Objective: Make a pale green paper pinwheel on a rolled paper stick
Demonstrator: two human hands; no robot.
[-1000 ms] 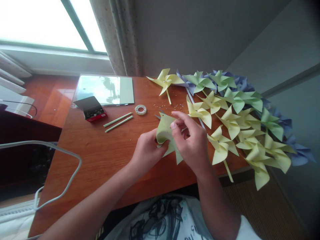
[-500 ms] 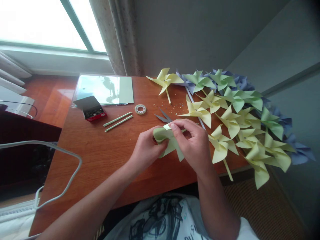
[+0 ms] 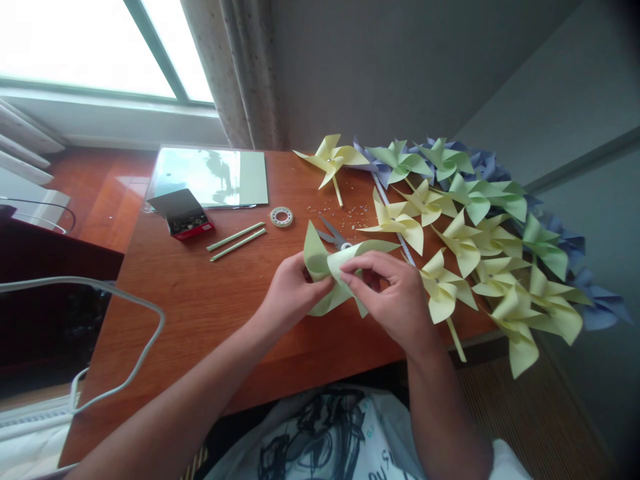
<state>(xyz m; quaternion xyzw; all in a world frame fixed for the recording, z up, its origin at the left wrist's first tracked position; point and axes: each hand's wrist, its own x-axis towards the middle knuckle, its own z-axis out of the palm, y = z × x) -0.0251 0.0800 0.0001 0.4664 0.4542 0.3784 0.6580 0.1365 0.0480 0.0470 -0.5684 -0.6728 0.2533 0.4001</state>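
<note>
Your grip is two-handed: your left hand (image 3: 290, 293) pinches the green paper (image 3: 325, 267) from the left, and your right hand (image 3: 395, 300) nips a folded corner of it between thumb and fingers. That paper sits just above the tabletop (image 3: 200, 307), near its front edge. Scissors (image 3: 333, 235) lie just behind it. Finished pinwheels (image 3: 475, 240) crowd the right side. Two sticks (image 3: 237, 241), a tape roll (image 3: 281, 217) and a small box (image 3: 183, 215) lie to the left.
</note>
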